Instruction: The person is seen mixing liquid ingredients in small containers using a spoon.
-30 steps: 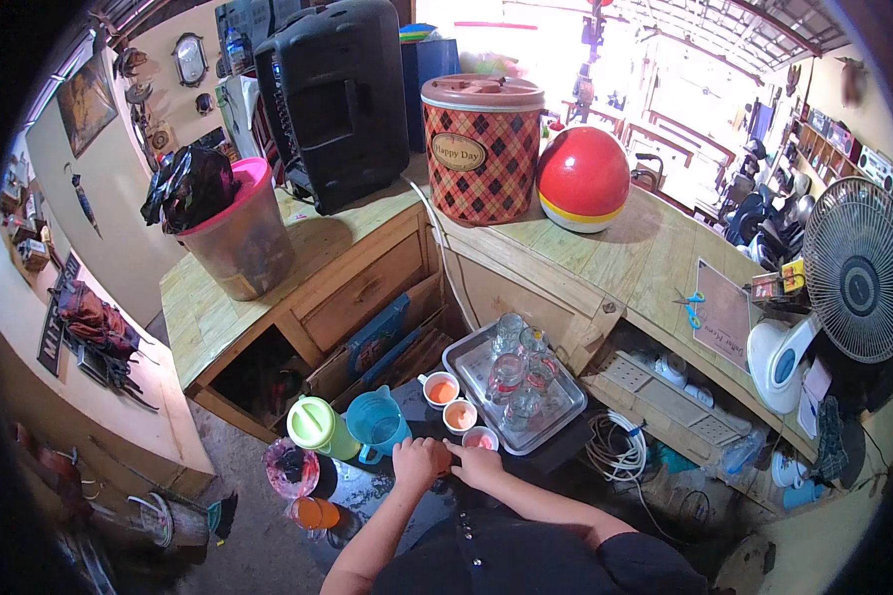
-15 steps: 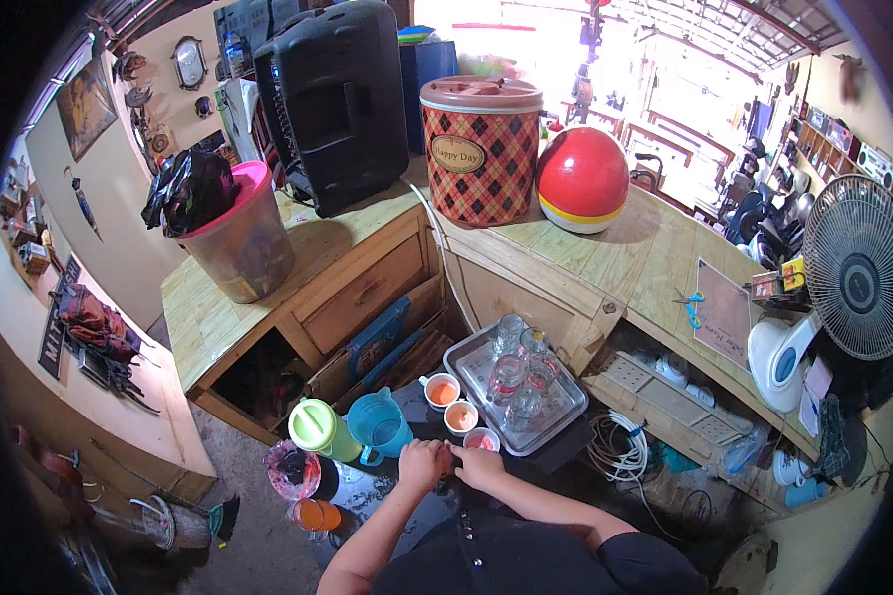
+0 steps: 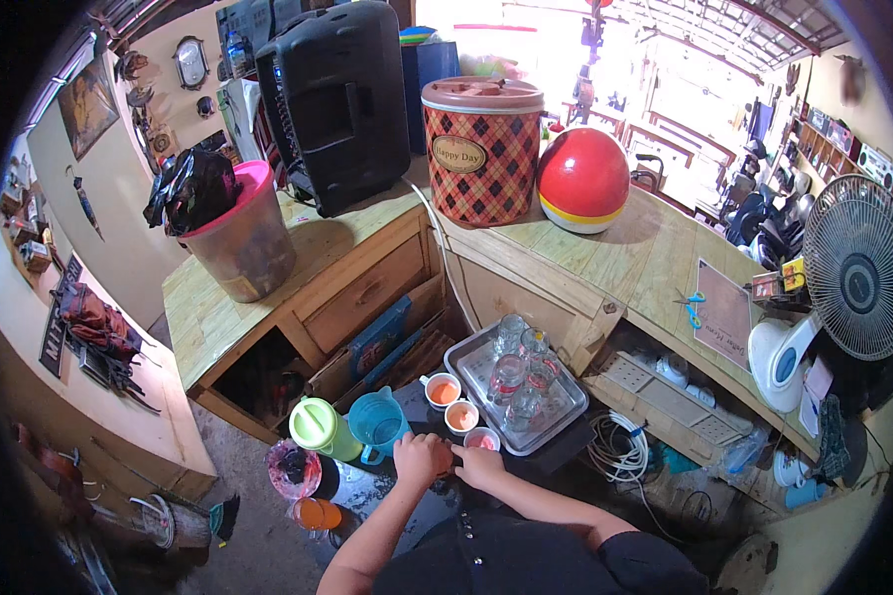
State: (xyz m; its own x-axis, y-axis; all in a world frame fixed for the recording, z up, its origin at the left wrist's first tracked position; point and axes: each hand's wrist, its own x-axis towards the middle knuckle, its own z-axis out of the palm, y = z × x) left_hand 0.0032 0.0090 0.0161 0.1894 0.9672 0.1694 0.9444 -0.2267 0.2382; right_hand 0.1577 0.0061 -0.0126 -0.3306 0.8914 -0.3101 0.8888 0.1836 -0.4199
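My left hand [image 3: 422,456] and my right hand [image 3: 478,466] meet low in the centre, both curled on something I cannot make out, mostly hidden by my fingers. Just behind them are three white cups, one with pink contents [image 3: 481,439] beside my right hand, others with orange [image 3: 443,393] and pale orange [image 3: 460,416]. A blue pitcher [image 3: 374,421] and a lidded green pitcher [image 3: 318,432] stand left of my hands. Nearer are a pink-stained container [image 3: 293,474] and orange glasses [image 3: 313,514]. A metal tray [image 3: 568,402] holds several clear glasses [image 3: 508,369].
A wooden counter [image 3: 665,268] carries a black speaker [image 3: 327,109], a bucket with a black bag [image 3: 238,258], a plaid canister [image 3: 479,188], a red ball [image 3: 582,174], scissors [image 3: 695,307] and a white fan [image 3: 853,278]. Coiled cable [image 3: 615,446] lies at the right.
My left hand shifts slightly back and forth beside my right hand, which stays almost in place. The containers around them have not moved.
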